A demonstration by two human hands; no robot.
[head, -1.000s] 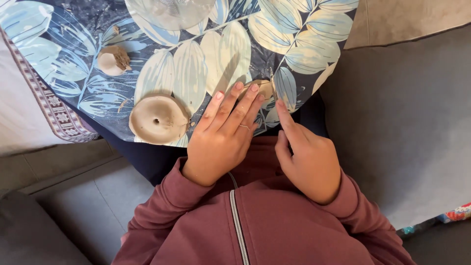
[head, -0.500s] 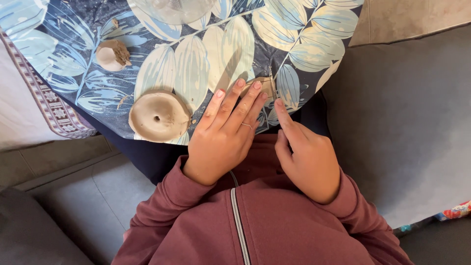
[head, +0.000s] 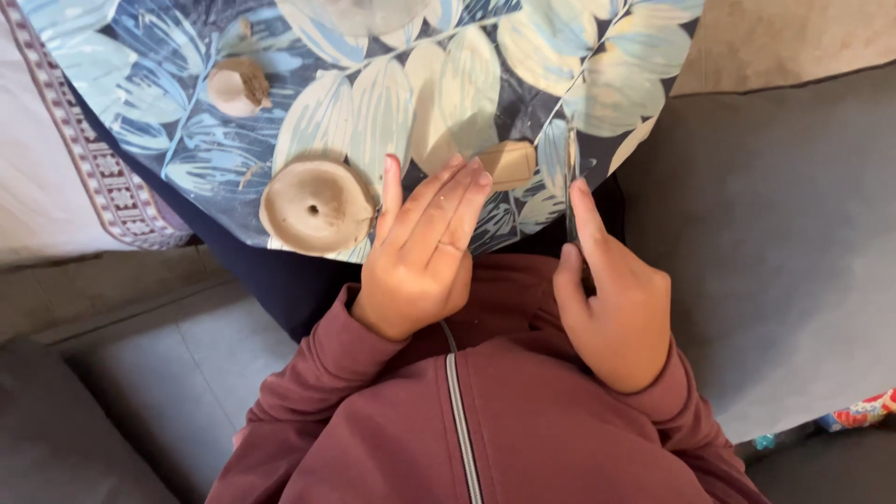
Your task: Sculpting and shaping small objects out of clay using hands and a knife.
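Your right hand point(head: 621, 308) pinches a thin blade point(head: 570, 182), forefinger laid along it; your left hand point(head: 425, 257) lies flat and open, fingertips touching the small clay block point(head: 509, 163) on the leaf-print cloth point(head: 392, 84). That blade could slip toward your left fingers. Farther off, the clay disc point(head: 315, 205) sits at the cloth's edge and might slide off.
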